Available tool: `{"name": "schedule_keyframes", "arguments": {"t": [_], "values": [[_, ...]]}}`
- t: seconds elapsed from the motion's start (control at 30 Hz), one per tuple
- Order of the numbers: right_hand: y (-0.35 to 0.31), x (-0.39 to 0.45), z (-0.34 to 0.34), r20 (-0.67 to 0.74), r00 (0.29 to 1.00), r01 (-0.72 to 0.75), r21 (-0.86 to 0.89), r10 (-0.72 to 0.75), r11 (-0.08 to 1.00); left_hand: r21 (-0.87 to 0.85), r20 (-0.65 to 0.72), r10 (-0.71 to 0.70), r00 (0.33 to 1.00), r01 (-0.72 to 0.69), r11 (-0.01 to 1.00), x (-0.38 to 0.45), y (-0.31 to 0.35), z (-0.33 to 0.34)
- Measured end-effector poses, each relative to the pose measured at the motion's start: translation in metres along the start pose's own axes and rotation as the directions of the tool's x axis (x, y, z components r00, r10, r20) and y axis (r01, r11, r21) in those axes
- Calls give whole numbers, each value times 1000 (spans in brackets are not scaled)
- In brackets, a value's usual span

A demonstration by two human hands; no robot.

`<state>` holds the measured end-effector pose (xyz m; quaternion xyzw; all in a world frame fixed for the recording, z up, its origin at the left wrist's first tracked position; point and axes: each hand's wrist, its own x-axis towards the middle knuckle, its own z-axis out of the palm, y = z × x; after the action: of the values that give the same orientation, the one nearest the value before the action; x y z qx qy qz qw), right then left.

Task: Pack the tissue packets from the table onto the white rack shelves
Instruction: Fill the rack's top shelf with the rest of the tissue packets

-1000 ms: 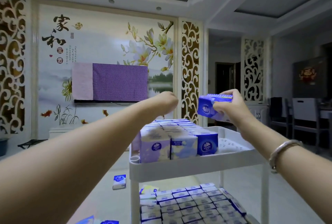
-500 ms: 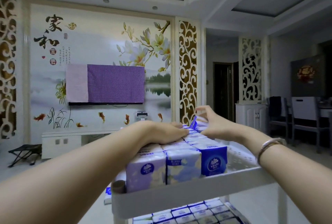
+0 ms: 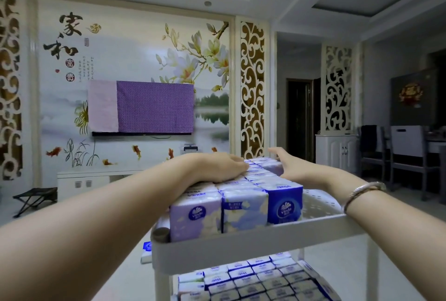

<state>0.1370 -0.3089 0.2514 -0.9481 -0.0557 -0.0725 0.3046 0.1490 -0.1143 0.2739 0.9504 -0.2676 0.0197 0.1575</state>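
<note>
The white rack (image 3: 253, 245) stands close in front of me. Its top shelf holds rows of upright tissue packets (image 3: 241, 206), pale lilac ones and a dark blue one at the front right. My left hand (image 3: 217, 168) lies palm down on top of the left rows. My right hand (image 3: 287, 165) presses with straight fingers against the right side of the far packets. The lower shelf (image 3: 321, 281) is packed with several more packets (image 3: 253, 279) lying flat.
A loose blue packet (image 3: 146, 250) lies on the floor left of the rack. Beyond are a white TV cabinet (image 3: 96, 180), a folding stool (image 3: 33, 199) at left, and dining chairs (image 3: 407, 153) at right. The right part of the top shelf shows bare perforated plastic.
One second ago my right hand held a blue packet above the rack; now that packet stands among the rows and both hands press on the stack. The view has come closer to the rack.
</note>
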Motion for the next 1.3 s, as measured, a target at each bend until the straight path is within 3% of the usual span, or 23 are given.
{"name": "schedule_keyframes", "arguments": {"t": [0.07,0.27,0.4,0.5,0.63,0.87,1.03,1.3], "values": [[-1,-3,-2,12,1000,-5,2,5,1000,39,-35,26,999,-25,999,-3,3,-3],[-32,-29,-23,-106,993,48,26,-46,998,-73,-249,100,963,-121,990,-22,0,-28],[-85,-55,-17,-178,957,235,9,-230,972,-136,-390,99,916,-163,977,-62,-27,-43],[-140,-68,10,-116,929,353,-17,-353,935,-176,-470,22,882,-119,977,-102,-62,-46],[-210,-65,66,-58,879,470,-75,-474,880,-256,-467,-88,880,-39,966,-165,-130,-45],[-301,-40,219,90,844,534,-58,-529,843,-284,-425,-386,818,285,916,-296,-262,-6],[-317,-18,360,227,833,520,-15,-504,854,-244,-353,-573,739,519,820,-381,-346,43],[-316,11,494,353,796,501,72,-492,862,-218,-323,-713,623,684,696,-430,-447,82]]}}
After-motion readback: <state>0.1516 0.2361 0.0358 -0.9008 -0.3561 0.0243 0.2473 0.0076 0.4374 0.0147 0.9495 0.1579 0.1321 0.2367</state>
